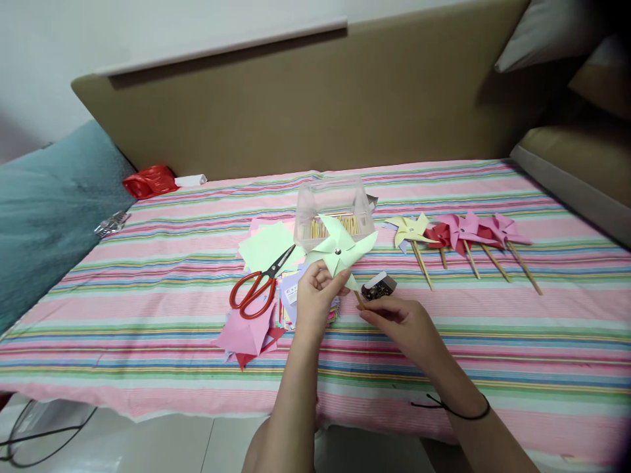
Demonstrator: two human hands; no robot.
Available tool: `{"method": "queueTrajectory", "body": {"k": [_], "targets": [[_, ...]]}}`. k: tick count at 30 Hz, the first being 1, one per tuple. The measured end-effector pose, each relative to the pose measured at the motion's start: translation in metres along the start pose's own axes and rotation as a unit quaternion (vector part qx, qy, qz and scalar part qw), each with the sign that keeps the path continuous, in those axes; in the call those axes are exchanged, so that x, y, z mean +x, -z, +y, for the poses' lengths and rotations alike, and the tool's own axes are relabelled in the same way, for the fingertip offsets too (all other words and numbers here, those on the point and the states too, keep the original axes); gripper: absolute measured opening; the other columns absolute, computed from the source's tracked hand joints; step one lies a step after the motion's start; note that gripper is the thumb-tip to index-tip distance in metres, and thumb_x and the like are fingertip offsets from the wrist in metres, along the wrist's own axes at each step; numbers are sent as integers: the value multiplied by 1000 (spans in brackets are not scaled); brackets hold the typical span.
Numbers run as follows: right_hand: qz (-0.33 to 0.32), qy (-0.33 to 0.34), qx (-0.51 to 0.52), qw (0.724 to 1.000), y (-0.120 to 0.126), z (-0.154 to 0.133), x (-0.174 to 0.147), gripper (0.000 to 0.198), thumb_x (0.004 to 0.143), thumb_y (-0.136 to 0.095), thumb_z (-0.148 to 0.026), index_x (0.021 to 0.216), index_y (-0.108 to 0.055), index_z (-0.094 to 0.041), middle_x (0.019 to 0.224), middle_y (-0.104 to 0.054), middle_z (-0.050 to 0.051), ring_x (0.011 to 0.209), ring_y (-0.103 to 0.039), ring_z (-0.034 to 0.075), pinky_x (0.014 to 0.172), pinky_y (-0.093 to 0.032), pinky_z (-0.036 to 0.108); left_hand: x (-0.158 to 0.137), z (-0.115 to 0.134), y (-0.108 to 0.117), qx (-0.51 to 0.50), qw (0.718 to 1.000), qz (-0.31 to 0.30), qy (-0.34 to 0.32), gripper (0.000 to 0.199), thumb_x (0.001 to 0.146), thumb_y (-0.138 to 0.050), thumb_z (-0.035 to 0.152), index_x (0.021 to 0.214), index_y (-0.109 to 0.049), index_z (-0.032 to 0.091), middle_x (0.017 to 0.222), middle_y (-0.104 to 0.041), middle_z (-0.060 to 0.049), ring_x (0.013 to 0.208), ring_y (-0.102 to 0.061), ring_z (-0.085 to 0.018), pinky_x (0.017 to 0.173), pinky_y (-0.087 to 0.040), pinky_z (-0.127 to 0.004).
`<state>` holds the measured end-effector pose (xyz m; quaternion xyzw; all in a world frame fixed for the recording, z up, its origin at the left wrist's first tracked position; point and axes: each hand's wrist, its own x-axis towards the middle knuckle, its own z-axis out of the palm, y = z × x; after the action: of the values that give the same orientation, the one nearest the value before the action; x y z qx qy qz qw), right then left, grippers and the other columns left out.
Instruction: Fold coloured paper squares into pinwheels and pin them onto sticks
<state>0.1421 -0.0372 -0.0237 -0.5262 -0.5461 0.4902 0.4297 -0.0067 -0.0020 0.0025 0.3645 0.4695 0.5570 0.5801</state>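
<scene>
Work on the mint-green pinwheel can be judged almost finished: its blades have been folded in to the centre and a metal pin is seen there. The pinwheel is held above the striped cloth, in front of the clear plastic box. Its lower blades are clamped between the thumb and fingers of the left hand, while the wooden stick is pinched near its lower end by the fingertips of the right hand. Whether the stick has been firmly fastened behind the blades cannot be told, since the join is hidden.

Five pinwheels on sticks have been laid in a row at the right: one yellow, two red, partly covered, and two pink; these are judged complete. Material is left over. More sticks are kept in the plastic box, dark pins are held in the small open box just beside the right hand, and uncut-looking green sheets are spread at the left. Red-handled scissors are laid across the paper, above a pink sheet.
</scene>
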Motion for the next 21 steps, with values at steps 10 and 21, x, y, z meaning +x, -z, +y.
{"method": "queueTrajectory", "body": {"k": [10, 21], "targets": [[13, -19, 6, 1000, 9, 2, 2, 25, 70, -74, -41, 85, -77, -21, 93, -76, 8, 88, -70, 30, 79, -56, 42, 6, 2, 9, -23, 996, 83, -28, 36, 74, -64, 51, 85, -56, 17, 77, -58, 1, 53, -54, -7, 46, -42, -18], [26, -17, -4, 1000, 12, 2, 4, 26, 70, -73, -43, 82, -77, -20, 91, -76, 9, 88, -70, 30, 78, -56, 42, 1, 5, 7, 58, 998, -5, 5, 24, 70, -71, 37, 66, -60, 16, 63, -61, 0, 54, -54, -9, 53, -43, -20]]}}
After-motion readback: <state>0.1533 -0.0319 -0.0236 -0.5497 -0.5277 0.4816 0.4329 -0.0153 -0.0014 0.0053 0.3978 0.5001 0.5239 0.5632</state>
